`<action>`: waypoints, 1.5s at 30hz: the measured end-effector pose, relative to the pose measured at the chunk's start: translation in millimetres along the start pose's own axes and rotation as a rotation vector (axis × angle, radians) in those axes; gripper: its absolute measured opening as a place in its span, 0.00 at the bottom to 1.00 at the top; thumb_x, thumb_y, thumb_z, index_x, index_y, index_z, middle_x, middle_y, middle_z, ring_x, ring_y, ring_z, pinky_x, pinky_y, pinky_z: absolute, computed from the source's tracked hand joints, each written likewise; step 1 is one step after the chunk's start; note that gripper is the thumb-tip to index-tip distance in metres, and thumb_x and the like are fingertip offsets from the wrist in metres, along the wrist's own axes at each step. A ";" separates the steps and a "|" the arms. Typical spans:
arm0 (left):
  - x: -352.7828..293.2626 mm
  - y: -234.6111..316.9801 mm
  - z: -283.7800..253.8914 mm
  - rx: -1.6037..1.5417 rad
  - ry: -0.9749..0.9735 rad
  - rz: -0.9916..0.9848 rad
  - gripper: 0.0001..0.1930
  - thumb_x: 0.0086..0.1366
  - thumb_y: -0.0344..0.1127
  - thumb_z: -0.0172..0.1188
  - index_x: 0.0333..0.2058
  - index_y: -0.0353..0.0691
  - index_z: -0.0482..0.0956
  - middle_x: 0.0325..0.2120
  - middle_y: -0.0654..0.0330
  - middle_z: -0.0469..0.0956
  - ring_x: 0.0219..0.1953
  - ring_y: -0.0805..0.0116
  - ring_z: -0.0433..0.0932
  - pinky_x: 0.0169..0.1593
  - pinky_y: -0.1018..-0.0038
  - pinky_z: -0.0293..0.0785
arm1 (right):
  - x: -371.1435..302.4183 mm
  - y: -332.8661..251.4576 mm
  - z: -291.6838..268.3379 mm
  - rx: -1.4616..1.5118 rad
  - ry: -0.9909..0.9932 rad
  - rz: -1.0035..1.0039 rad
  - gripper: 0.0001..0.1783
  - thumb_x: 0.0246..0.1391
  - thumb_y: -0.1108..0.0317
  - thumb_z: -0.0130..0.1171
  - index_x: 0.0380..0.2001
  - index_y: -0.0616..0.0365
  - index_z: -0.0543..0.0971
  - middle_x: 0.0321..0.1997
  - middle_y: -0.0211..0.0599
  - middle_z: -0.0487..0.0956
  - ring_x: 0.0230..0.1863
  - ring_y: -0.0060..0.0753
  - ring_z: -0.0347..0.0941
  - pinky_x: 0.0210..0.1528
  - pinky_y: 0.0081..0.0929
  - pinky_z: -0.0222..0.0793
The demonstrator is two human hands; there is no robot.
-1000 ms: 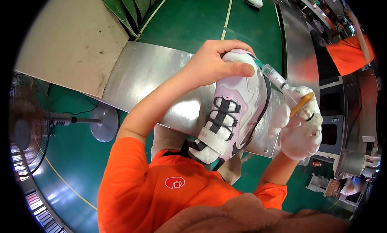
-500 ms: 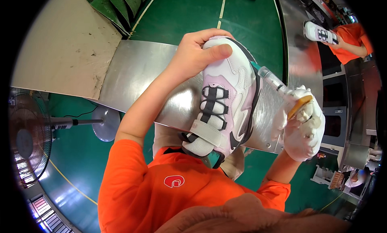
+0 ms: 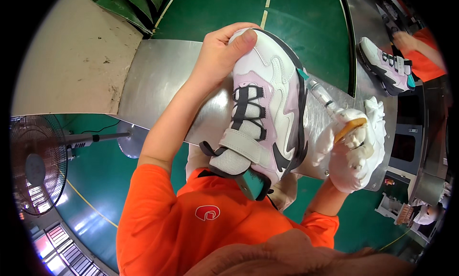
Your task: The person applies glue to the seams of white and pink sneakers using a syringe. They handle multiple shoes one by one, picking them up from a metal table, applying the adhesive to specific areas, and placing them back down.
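My bare left hand (image 3: pixel 221 52) grips the toe of a white and lilac sneaker (image 3: pixel 275 111), thumb on top. The shoe has black elastic lacing, a grey strap and a dark sole edge; its heel points toward my body. On my right hand (image 3: pixel 356 154) is a white glove, closed round a clear syringe (image 3: pixel 321 95) with a teal tip. That tip meets the shoe's side by the sole, near the toe. Among the gloved fingers a yellowish-brown piece (image 3: pixel 350 129) shows; I cannot make out what it is.
Beneath the shoe lies a metal worktop (image 3: pixel 153 80), with a stained beige board (image 3: pixel 71 61) to its left. A standing fan (image 3: pixel 36 166) is at the far left. At the upper right a co-worker's hand (image 3: pixel 405 42) is beside another sneaker (image 3: pixel 382 63) on a metal surface.
My left hand and the sneaker have shifted slightly up and left, and the shoe has turned a little. At the right, the co-worker's sneaker has left the hand and rests on the surface.
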State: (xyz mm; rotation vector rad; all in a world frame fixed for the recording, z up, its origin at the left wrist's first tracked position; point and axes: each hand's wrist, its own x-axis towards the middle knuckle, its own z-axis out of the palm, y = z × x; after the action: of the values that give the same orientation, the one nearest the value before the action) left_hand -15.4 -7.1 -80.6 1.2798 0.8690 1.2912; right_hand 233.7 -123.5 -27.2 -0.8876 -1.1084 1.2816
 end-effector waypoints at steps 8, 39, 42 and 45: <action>-0.2 -3.1 0.1 -0.018 0.050 -0.035 0.32 0.63 0.57 0.57 0.47 0.29 0.74 0.36 0.58 0.79 0.37 0.73 0.78 0.42 0.78 0.75 | -8.6 10.7 -4.3 0.010 0.100 0.001 0.45 0.29 0.51 0.72 0.42 0.83 0.72 0.32 0.49 0.75 0.29 0.31 0.70 0.31 0.22 0.66; 1.3 -10.0 1.0 -0.131 0.161 -0.111 0.21 0.64 0.49 0.60 0.40 0.32 0.79 0.31 0.64 0.78 0.33 0.79 0.73 0.38 0.82 0.69 | -33.4 9.3 -10.2 0.237 0.029 0.104 0.42 0.34 0.56 0.72 0.42 0.86 0.68 0.24 0.52 0.74 0.21 0.36 0.72 0.21 0.26 0.71; 0.3 -6.1 4.7 -0.150 0.179 -0.118 0.22 0.64 0.49 0.60 0.40 0.31 0.79 0.31 0.64 0.78 0.33 0.79 0.73 0.38 0.82 0.70 | -36.2 7.6 -12.5 0.239 0.027 0.149 0.42 0.34 0.57 0.72 0.42 0.86 0.68 0.24 0.52 0.74 0.21 0.36 0.72 0.20 0.25 0.71; 1.1 -8.6 3.3 -0.138 0.195 -0.135 0.22 0.64 0.49 0.60 0.40 0.31 0.79 0.31 0.64 0.78 0.32 0.79 0.73 0.37 0.82 0.70 | -39.9 6.6 -13.7 0.261 0.016 0.172 0.41 0.33 0.58 0.71 0.42 0.85 0.69 0.24 0.52 0.74 0.21 0.36 0.72 0.21 0.25 0.71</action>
State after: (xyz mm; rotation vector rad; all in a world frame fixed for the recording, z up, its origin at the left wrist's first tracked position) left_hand -10.5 -5.2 -88.3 0.9827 0.9685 1.3587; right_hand 246.9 -161.1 -42.3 -0.8071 -0.8420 1.5194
